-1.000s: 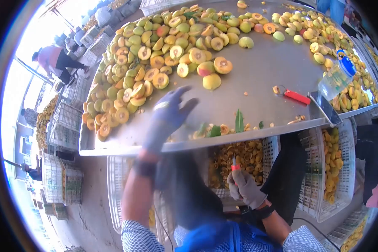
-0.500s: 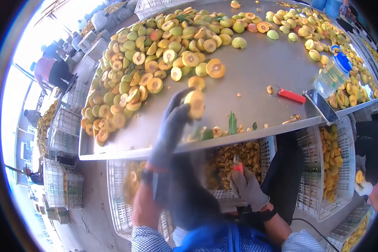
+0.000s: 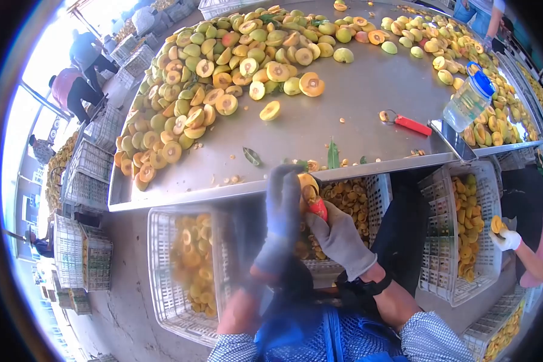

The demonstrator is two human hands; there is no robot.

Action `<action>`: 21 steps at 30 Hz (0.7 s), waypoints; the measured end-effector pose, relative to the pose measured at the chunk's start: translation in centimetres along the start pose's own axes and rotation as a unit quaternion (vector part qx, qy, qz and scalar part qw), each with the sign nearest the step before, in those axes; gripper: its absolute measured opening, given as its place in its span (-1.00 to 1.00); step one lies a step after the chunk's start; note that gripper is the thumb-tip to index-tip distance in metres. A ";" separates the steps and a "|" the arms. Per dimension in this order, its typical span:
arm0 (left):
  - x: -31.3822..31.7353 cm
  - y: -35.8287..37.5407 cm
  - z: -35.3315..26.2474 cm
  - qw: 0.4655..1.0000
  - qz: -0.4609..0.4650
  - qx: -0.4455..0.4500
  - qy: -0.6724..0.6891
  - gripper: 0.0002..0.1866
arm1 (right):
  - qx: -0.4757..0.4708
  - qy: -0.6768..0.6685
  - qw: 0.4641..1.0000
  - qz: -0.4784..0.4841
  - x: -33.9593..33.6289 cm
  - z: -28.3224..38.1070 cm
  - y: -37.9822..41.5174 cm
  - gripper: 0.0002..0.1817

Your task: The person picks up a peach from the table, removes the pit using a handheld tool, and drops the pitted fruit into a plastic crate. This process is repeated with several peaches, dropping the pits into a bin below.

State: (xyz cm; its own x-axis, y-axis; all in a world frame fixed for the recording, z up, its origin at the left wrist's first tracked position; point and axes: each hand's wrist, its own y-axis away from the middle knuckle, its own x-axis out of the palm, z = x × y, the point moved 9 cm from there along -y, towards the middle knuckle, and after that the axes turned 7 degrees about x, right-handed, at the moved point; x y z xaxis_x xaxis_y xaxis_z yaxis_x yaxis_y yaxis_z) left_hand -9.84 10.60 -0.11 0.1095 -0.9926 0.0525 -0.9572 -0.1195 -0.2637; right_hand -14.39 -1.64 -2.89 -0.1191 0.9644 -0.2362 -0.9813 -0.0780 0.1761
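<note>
My left hand (image 3: 282, 202), in a grey glove, is closed round a yellow-orange fruit half (image 3: 308, 183) just over the table's front edge. In my right hand (image 3: 342, 238), also gloved, is a red-handled tool (image 3: 317, 209). The tool's working end meets the fruit half; its exact shape is hidden there. On the metal table (image 3: 368, 90) beyond lies a large heap of halved fruit (image 3: 223, 66), green-yellow outside and orange inside. A single fruit half (image 3: 270, 110) rests apart from the heap. Beneath my hands a crate holds many fruit pieces (image 3: 347, 202).
A second red-handled tool (image 3: 412, 125) with a metal loop, a phone (image 3: 455, 142) and a blue-lidded bottle (image 3: 469, 99) lie at the table's right. White crates (image 3: 187, 277) of fruit stand below. A co-worker's gloved hand (image 3: 508, 239) holds fruit at right.
My left hand has come back from above the table to my right hand, carrying the fruit half. The tool in my right hand has risen to meet the fruit.
</note>
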 end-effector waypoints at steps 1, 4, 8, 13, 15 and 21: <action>0.1 0.0 0.0 1.000 -0.008 0.013 0.009 -0.65 | -0.001 -0.001 1.000 0.000 0.1 -0.1 0.2 -0.58; 0.7 0.1 0.1 0.999 0.033 -0.032 0.002 -0.63 | 0.005 0.003 1.000 0.016 0.4 -0.2 0.3 -0.56; 1.0 -0.1 0.9 0.994 0.078 -0.056 -0.051 -0.67 | 0.019 -0.061 0.994 0.092 1.5 -0.2 0.6 -0.60; 1.9 -0.2 0.5 0.990 0.141 -0.016 -0.014 -0.81 | 0.082 -0.190 0.966 0.158 3.8 -4.1 1.2 -0.57; 2.0 -0.2 1.5 0.989 0.147 -0.027 0.002 -0.82 | -0.013 -0.112 0.979 0.170 3.4 -2.7 1.3 -0.54; 2.6 0.0 0.7 0.971 0.201 -0.124 0.047 -0.77 | 0.050 -0.143 0.973 0.176 3.8 -5.7 1.6 -0.50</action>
State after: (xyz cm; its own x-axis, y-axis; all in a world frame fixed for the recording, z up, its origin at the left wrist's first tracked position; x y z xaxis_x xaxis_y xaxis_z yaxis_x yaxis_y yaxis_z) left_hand -9.38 7.96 -0.61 -0.2993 -0.9505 0.0840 -0.9541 0.2967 -0.0419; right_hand -17.28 0.48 -9.00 -0.3846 0.9140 0.1291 -0.8654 -0.4057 0.2942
